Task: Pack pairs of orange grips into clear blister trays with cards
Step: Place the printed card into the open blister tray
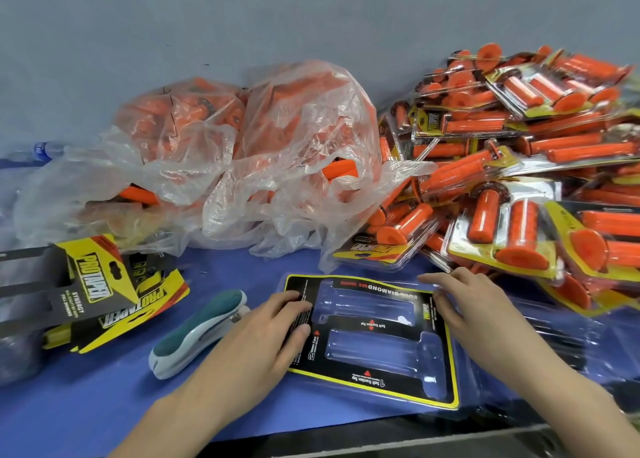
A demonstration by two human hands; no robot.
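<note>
A clear blister tray with a black, yellow-edged card (372,336) lies flat on the blue table in front of me, its two grip cavities holding nothing. My left hand (277,333) rests on the card's left edge with the fingers laid flat. My right hand (464,305) presses on the card's right edge, fingers spread. Loose orange grips (341,171) lie inside crumpled clear plastic bags (242,153) behind the tray.
A heap of packed blister packs (519,167) fills the right side. Loose yellow and black cards (104,291) lie at the left. A teal and white stapler (197,333) sits between cards and tray. More clear trays (561,340) lie under my right wrist.
</note>
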